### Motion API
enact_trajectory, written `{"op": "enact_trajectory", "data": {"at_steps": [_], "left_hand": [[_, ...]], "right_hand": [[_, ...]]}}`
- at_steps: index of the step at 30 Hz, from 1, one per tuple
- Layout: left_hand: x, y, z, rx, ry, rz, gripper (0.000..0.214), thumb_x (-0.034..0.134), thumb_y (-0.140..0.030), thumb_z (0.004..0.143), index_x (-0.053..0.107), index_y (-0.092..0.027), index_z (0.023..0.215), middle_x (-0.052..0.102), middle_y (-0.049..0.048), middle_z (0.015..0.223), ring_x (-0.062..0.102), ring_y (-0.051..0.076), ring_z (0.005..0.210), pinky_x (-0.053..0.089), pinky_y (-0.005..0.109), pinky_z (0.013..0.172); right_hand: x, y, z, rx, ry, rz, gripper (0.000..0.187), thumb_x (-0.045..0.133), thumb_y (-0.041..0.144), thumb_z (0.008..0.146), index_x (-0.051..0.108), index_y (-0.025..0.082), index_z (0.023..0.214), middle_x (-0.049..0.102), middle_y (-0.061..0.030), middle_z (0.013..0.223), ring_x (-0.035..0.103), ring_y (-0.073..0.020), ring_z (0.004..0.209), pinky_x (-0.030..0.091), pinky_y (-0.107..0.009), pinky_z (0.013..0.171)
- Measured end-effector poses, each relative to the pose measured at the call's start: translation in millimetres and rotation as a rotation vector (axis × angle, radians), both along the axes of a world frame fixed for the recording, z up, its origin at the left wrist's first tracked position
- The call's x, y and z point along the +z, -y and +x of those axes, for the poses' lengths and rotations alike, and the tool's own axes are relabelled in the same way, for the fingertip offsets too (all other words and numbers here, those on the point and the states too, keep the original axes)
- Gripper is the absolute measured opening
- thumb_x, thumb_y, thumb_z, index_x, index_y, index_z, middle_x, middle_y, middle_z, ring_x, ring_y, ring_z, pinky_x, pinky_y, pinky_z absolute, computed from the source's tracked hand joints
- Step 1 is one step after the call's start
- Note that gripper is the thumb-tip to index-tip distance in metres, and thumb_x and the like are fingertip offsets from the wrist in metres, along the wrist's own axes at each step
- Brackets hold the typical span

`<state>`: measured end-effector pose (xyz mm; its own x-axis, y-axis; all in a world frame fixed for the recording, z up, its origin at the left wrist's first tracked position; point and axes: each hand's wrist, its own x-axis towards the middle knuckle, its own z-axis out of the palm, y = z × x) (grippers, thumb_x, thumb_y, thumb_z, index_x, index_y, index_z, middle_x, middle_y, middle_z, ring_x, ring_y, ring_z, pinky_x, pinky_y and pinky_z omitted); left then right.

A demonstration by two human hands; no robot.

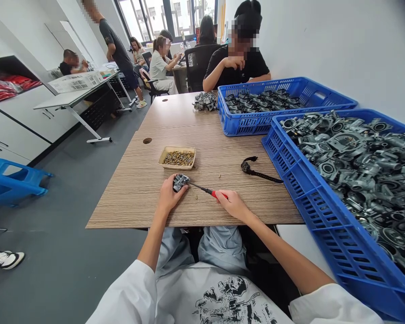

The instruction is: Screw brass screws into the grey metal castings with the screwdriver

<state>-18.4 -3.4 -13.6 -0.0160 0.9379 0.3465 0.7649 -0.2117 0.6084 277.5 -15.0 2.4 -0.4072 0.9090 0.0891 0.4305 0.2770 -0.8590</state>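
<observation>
My left hand (168,195) is closed around a small grey metal part (180,182) resting on the wooden table (138,189). A screwdriver (205,191) with a red handle is gripped in my right hand (232,203), its thin shaft pointing left into the metal part. Just beyond the part sits a small beige tray of brass screws (177,157). A loose screw (196,196) lies on the table under the shaft.
A big blue crate of grey metal castings (310,198) fills the right side, a second blue crate (246,121) stands behind it. A black strap (256,170) lies between tray and crate. A person in black sits at the table's far end. Other people work further back.
</observation>
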Motion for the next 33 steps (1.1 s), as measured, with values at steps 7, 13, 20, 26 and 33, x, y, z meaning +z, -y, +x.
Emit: {"op": "enact_trajectory", "data": {"at_steps": [7, 13, 20, 26, 33], "left_hand": [[0.1, -1, 2, 0.035, 0.038, 0.004, 0.049, 0.073, -0.05, 0.088, 0.059, -0.022, 0.127, 0.068, 0.0114, 0.123, 0.063, 0.031, 0.116, 0.051, 0.046, 0.103], [7.9, 3, 1, 0.093, 0.112, 0.093, 0.048, 0.065, -0.049, 0.094, 0.058, -0.022, 0.133, 0.065, 0.0114, 0.122, 0.061, 0.028, 0.111, 0.051, 0.045, 0.101], [46.1, -33, -12, 0.102, 0.068, 0.182, 0.024, 0.056, -0.04, 0.099, 0.066, -0.022, 0.112, 0.07, 0.0085, 0.113, 0.064, 0.022, 0.093, 0.054, 0.039, 0.087], [69.3, -104, -7, -0.16, -0.248, -0.063, 0.019, 0.059, -0.023, 0.09, 0.071, -0.018, 0.103, 0.074, 0.0078, 0.103, 0.067, 0.021, 0.087, 0.053, 0.033, 0.084], [70.2, -147, 11, -0.261, -0.364, -0.209, 0.017, 0.064, -0.016, 0.077, 0.076, -0.02, 0.088, 0.077, 0.0024, 0.087, 0.066, 0.018, 0.077, 0.048, 0.024, 0.072]], "right_hand": [[6.8, 1, 0, -0.072, -0.068, -0.029, 0.05, 0.041, 0.051, 0.104, 0.055, 0.022, 0.065, 0.047, 0.0011, 0.052, 0.049, -0.0169, 0.056, 0.035, -0.029, 0.057], [2.6, -1, 3, -0.159, -0.177, -0.11, 0.053, 0.042, 0.061, 0.102, 0.055, 0.023, 0.067, 0.046, 0.0014, 0.047, 0.045, -0.0162, 0.048, 0.035, -0.03, 0.051], [-2.7, -6, 5, -0.196, -0.276, -0.184, 0.061, 0.039, 0.076, 0.097, 0.051, 0.024, 0.069, 0.042, 0.003, 0.046, 0.039, -0.0141, 0.041, 0.031, -0.029, 0.044], [-3.9, -9, 6, -0.192, -0.275, -0.181, 0.063, 0.038, 0.081, 0.095, 0.051, 0.025, 0.069, 0.041, 0.0032, 0.046, 0.037, -0.0141, 0.04, 0.03, -0.03, 0.042], [-1.6, -7, 4, -0.214, -0.283, -0.15, 0.065, 0.042, 0.082, 0.093, 0.053, 0.023, 0.068, 0.044, 0.0029, 0.045, 0.038, -0.0132, 0.039, 0.03, -0.028, 0.041]]}}
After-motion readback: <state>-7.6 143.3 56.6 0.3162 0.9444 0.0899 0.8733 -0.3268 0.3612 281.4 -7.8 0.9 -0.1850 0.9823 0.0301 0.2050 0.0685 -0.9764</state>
